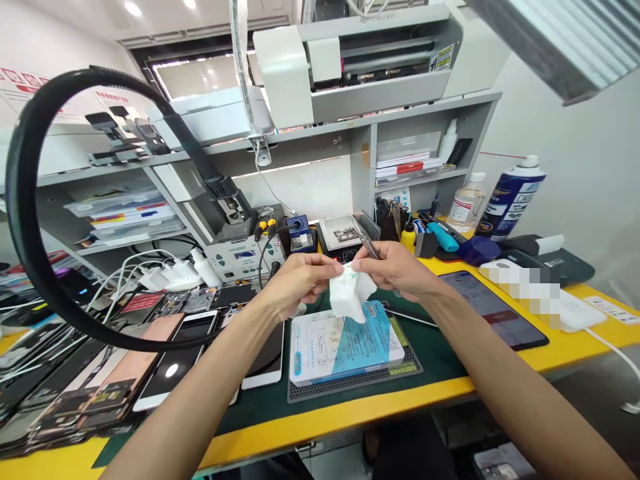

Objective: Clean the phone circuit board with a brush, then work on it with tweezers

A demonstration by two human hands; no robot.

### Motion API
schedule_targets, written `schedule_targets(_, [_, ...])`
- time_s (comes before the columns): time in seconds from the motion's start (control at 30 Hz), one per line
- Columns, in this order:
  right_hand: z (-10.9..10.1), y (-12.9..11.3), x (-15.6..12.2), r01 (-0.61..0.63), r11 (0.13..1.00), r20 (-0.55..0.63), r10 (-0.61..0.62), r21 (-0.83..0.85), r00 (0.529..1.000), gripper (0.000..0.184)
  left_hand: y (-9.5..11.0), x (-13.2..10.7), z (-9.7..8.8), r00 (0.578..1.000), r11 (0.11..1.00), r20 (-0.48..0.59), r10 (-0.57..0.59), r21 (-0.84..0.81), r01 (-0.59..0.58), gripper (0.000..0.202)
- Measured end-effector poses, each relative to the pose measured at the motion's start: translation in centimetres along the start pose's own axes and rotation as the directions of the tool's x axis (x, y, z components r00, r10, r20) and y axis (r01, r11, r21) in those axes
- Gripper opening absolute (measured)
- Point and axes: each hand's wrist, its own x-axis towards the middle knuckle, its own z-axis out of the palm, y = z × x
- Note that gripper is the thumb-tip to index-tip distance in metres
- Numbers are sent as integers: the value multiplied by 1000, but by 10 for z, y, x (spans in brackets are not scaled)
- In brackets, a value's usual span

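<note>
- Where it's at: left hand (300, 283) and right hand (395, 268) are both closed in a pinch on a crumpled white wipe (351, 291), held up between them, so the wipe's in hand and bunched up
- Right hand also seems to have metal tweezers (369, 245) poking out past its fingers, though it's hard to tell exactly
- Right under the wipe, a blue-and-white packet (345, 347) sits on the dark green mat (440, 353)
- Left side is packed with phones (173, 363), lots of them still lying out
- Far right: tablet (493, 308) and spray can (510, 197)
- Far middle: soldering station (240, 257)
- Black flexible arm (30, 200) loops over the far left, clear of the hands, nothing blocking them
</note>
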Motion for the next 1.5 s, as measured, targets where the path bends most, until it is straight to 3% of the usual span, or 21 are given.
schedule_targets(0.23, [-9, 6, 4, 25, 999, 15, -25, 36, 1000, 31, 9, 8, -16, 983, 981, -124, 132, 156, -112, 24])
schedule_targets(0.47, [-30, 13, 16, 13, 985, -267, -58, -170, 962, 19, 4, 21, -32, 952, 930, -196, 234, 330, -161, 31])
schedule_targets(0.6, [-38, 16, 19, -19, 966, -328, -68, -257, 942, 19, 5, 22, -34, 951, 866, -146, 274, 468, -178, 30])
schedule_targets(0.73, [-37, 19, 20, -46, 946, -331, -66, -320, 941, 18, 4, 23, -31, 963, 767, -68, 260, 621, -163, 26])
schedule_targets(0.93, [-44, 18, 21, -90, 886, -362, -91, -455, 928, 24, -21, 25, -28, 963, 484, -33, 269, 869, -106, 11])
schedule_targets(1.07, [-52, 18, 18, -113, 794, -263, -62, -598, 963, 27, -21, 20, -29, 982, 381, 58, 182, 916, -124, 20])
schedule_targets(1.27, [-59, 31, 19, -113, 618, -125, 23, -778, 992, 13, -6, -2, -24, 951, 380, 12, 310, 915, -135, 44])
schedule_targets(1.37, [-55, 37, 22, -123, 554, -122, 39, -823, 992, 9, -21, -16, -25, 923, 414, -27, 384, 898, -146, 43])
schedule_targets(1.5, [-44, 43, 25, -128, 489, -121, 47, -863, 992, 11, -50, -24, -38, 854, 502, -102, 510, 842, -199, 33])
